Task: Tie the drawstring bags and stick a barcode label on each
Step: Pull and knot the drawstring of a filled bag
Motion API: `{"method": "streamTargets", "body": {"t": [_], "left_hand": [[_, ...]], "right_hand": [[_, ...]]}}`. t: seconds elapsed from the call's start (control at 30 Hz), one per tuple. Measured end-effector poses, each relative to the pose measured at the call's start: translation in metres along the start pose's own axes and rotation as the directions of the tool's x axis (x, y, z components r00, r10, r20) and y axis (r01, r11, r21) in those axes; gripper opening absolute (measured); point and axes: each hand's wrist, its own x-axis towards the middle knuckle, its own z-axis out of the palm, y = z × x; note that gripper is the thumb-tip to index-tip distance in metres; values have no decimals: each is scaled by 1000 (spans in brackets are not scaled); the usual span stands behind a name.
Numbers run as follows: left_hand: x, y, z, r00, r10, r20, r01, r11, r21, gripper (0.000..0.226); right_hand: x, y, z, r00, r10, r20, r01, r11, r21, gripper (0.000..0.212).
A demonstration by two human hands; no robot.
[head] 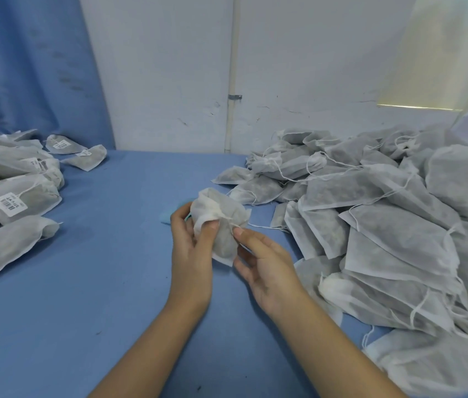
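A white drawstring bag (224, 222) is held above the blue worktop (106, 282) between both hands. The left hand (191, 248) grips its gathered neck, thumb pressed on the fabric. The right hand (267, 265), just right of the bag, pinches the drawstring (231, 221) between thumb and forefinger, its other fingers loosely curled. A pile of unlabelled bags (385, 225) lies right of the bag, and barcode-labelled bags (11, 191) lie well to its left.
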Motion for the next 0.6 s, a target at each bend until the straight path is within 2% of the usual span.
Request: {"method": "streamTargets", "body": {"t": [0.13,0.27,0.37,0.47,0.6], "left_hand": [[-6,-1,-1,1000,-14,1,14,999,42,34],[-6,-3,8,994,-18,-107,37,985,170,47],[-2,-2,7,981,-85,-175,103,990,97,29],[3,-1,0,964,-188,-187,192,981,3,15],[6,0,-8,941,-284,-183,283,959,-33,32]], "right_hand": [[0,5,-3,1000,-16,-13,16,999,27,5],[0,12,-7,997,-71,15,72,996,-50,8],[0,14,-9,994,-90,60,95,992,-79,9],[2,14,-10,993,-86,77,95,987,-128,4],[3,12,-10,994,-74,77,85,984,-155,3]]}}
